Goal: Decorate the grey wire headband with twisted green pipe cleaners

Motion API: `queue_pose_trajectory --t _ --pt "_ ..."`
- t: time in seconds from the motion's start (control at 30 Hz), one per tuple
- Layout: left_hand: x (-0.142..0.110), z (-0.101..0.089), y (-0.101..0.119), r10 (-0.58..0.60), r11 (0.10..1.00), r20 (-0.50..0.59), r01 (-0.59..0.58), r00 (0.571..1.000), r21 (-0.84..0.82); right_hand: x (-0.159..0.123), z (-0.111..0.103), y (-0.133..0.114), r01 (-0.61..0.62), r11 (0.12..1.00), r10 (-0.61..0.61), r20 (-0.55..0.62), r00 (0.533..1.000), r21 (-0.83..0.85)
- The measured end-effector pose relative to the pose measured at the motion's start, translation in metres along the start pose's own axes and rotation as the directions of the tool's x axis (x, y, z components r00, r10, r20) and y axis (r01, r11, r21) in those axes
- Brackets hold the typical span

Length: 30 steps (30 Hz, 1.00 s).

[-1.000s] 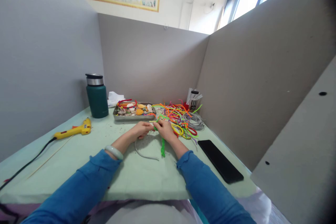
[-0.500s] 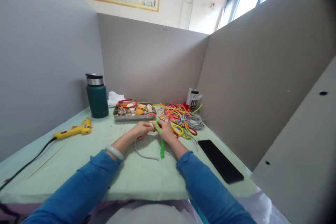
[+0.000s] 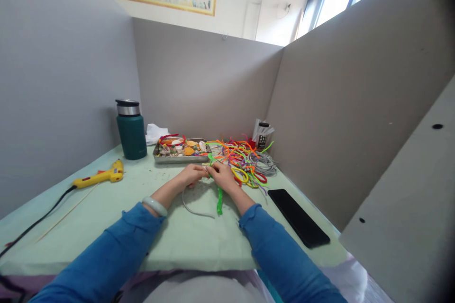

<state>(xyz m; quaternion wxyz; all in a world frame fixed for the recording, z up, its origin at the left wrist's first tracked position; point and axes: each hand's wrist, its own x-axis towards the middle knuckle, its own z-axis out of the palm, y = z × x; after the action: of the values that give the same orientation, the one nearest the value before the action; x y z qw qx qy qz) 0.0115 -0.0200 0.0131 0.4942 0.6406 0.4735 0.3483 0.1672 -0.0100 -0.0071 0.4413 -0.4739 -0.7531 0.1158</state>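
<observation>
My left hand [image 3: 191, 174] and my right hand [image 3: 223, 173] meet fingertip to fingertip over the pale green table [image 3: 106, 208]. Both are closed in a pinch. My right hand grips a green pipe cleaner [image 3: 219, 199], whose lower end hangs down onto the table below the hand. My left hand pinches the end of a white curved band [image 3: 194, 209], which loops toward me on the table. A pale bangle [image 3: 154, 205] sits on my left wrist.
A metal tray [image 3: 181, 157] of shells and coloured bits stands behind the hands, beside a heap of coloured pipe cleaners [image 3: 241, 158]. A green flask [image 3: 131, 130] and yellow glue gun [image 3: 99, 177] lie left, a black phone [image 3: 297, 218] right. Grey partitions wall in the desk.
The top of the green pipe cleaner has shifted a little above my right fingers, and its lower end has swung slightly. Both hands stay in place.
</observation>
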Motion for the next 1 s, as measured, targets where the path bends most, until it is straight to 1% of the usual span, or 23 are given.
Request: queue_pose_trajectory --t 0.13,0.4,0.67,0.9,1.0 --pt "-0.001 0.0 0.002 -0.005 1.0 0.007 0.005 1.0 -0.015 0.003 0.002 0.004 -0.043 0.996 0.042 0.011 0.999 0.073" --pt "-0.002 0.0 0.004 0.034 0.999 0.019 -0.034 0.999 -0.011 0.007 0.004 0.007 -0.113 0.971 0.105 0.05 0.993 0.21" --pt "0.0 0.001 0.005 0.069 0.995 -0.015 -0.068 0.997 0.072 0.008 0.008 0.013 -0.202 0.931 0.184 0.087 0.979 0.303" --pt "0.002 0.001 0.001 0.124 0.987 0.025 -0.126 0.992 0.101 0.007 0.008 0.012 -0.248 0.891 0.222 0.112 0.969 0.38" --pt "0.003 0.002 0.0 0.151 0.983 0.016 -0.152 0.988 0.103 0.007 0.008 0.012 -0.267 0.872 0.235 0.126 0.964 0.411"
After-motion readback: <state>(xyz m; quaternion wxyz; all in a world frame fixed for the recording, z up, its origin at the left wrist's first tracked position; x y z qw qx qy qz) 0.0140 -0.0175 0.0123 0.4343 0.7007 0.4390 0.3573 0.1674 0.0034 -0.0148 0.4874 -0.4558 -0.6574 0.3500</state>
